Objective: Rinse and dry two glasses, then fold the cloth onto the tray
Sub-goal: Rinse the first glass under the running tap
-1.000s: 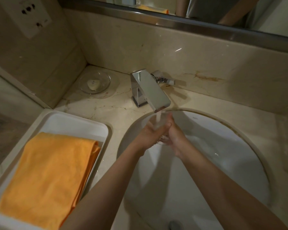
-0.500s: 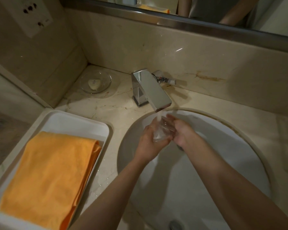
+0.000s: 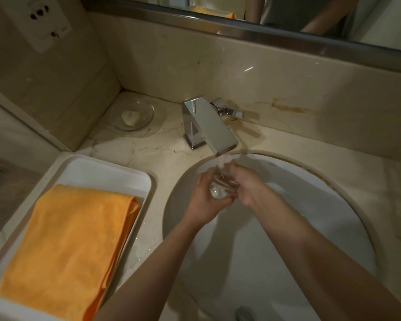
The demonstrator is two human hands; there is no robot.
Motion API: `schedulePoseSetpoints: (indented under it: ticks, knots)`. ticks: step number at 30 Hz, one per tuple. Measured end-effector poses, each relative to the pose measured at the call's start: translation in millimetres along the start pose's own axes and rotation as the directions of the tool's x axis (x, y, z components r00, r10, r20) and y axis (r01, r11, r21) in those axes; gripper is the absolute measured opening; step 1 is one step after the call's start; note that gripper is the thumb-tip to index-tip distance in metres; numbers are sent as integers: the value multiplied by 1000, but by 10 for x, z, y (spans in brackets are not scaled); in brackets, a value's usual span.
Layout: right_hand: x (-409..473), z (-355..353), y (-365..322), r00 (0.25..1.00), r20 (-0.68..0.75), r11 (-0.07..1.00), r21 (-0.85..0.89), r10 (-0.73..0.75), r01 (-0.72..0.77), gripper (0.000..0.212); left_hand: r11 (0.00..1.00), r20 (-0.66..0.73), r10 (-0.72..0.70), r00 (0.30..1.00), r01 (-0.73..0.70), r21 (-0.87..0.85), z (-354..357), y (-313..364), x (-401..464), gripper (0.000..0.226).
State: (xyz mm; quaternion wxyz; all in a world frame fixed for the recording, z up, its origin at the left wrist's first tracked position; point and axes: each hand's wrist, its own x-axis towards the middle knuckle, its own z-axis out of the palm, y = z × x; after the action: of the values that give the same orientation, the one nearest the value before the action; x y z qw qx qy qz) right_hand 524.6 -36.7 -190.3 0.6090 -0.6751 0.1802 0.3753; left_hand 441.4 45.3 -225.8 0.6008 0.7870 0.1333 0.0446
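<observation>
You had the glass cupped in both hands over the far-left part of the round white basin, right under the square chrome tap, with water running down onto it. Clear and smooth, it was blurred by the stream; its long axis seemed to lean up toward the spout, though which end was the mouth I couldn't tell. Your left hand had its fingers curled around the glass from below and the near side. Your right hand gripped it from the right, fingers wrapped over the top.

The veined, glossy beige marble table carried the rest. At its near-left edge sat the white rectangular tray with rounded corners, and the soft orange cloth lay folded flat in it, well apart from your hands. In the far-left corner stood a round clear soap dish holding a pale bar of soap. The tap's lever stuck out to the right behind the spout.
</observation>
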Motion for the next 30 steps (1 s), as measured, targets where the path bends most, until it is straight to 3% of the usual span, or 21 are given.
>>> schedulePoseSetpoints:
  ticks: [3, 5, 7, 12, 14, 18, 21, 26, 27, 28, 30]
  knots:
    - [-69, -33, 116, 988, 110, 993, 63, -109, 102, 28, 982, 79, -104, 991, 115, -150, -78, 117, 21, 36]
    - [-99, -30, 186, 977, 142, 985, -31, -162, 167, 48, 959, 148, -159, 976, 188, -211, -139, 185, 53, 26]
    - [-120, -11, 198, 977, 99, 980, -51, -188, 194, 58, 959, 222, -173, 960, 215, -182, -162, 264, 72, 27]
    - [-65, -20, 186, 980, -55, 982, 2, -190, 190, 51, 909, 328, -303, 895, 375, -184, -84, 300, 131, 35]
    - [-42, -19, 191, 977, -56, 979, -9, -204, 204, 54, 838, 312, -359, 880, 451, -307, -52, 291, 148, 38]
    - [-83, 1, 215, 952, -112, 958, 5, -286, 288, 45, 780, 251, -459, 852, 522, -346, 64, 295, 219, 48]
    - [-133, 29, 202, 934, -145, 942, 27, -328, 335, 37, 573, 285, -559, 779, 611, -547, 85, 253, 245, 39]
    - [-93, 120, 111, 959, -218, 929, 284, -179, 238, 30, 98, 353, -534, 768, 471, -877, 87, 366, 147, 49]
    - [-85, 140, 119, 970, -202, 905, 371, -139, 207, 33, 121, 298, -562, 771, 434, -893, 132, 426, 147, 49]
    - [-63, 153, 152, 981, -168, 878, 451, -94, 162, 39, 248, 199, -595, 779, 413, -876, 178, 466, 150, 44]
    - [-55, 176, 222, 994, -107, 854, 513, -32, 83, 56, 627, -57, -578, 814, 398, -670, 264, 497, 150, 34]
